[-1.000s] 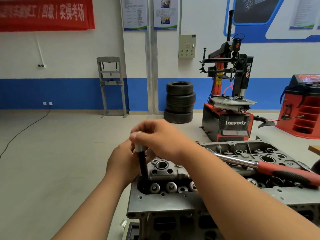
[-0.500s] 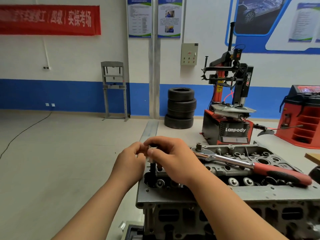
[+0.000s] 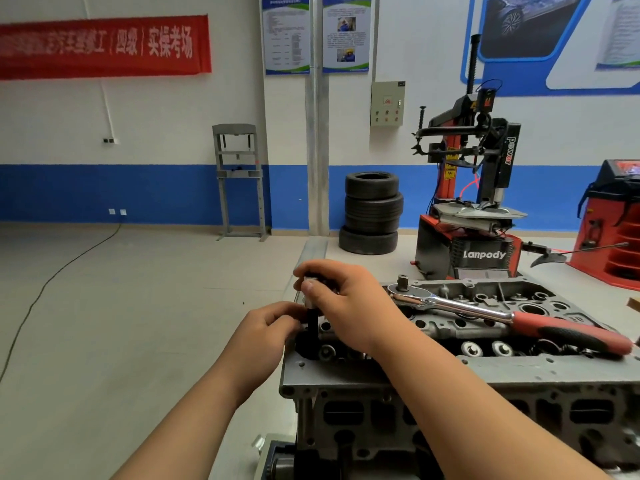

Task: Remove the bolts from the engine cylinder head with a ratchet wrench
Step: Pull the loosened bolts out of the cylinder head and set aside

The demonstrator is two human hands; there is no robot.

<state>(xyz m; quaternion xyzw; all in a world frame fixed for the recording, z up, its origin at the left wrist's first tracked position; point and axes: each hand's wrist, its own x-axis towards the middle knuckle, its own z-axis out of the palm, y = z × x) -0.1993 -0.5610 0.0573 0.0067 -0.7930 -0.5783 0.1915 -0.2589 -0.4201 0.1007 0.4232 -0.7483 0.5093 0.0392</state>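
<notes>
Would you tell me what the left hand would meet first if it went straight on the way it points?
The bolt: the left hand points straight at its black shaft and may already touch it; depth is unclear.

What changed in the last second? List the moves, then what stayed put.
The left hand slid down from the silver top to the lower part of the black shaft and grips it there. The right hand still pinches the top. The shaft stays upright in the cylinder head, and the ratchet wrench still lies untouched on it.
</notes>
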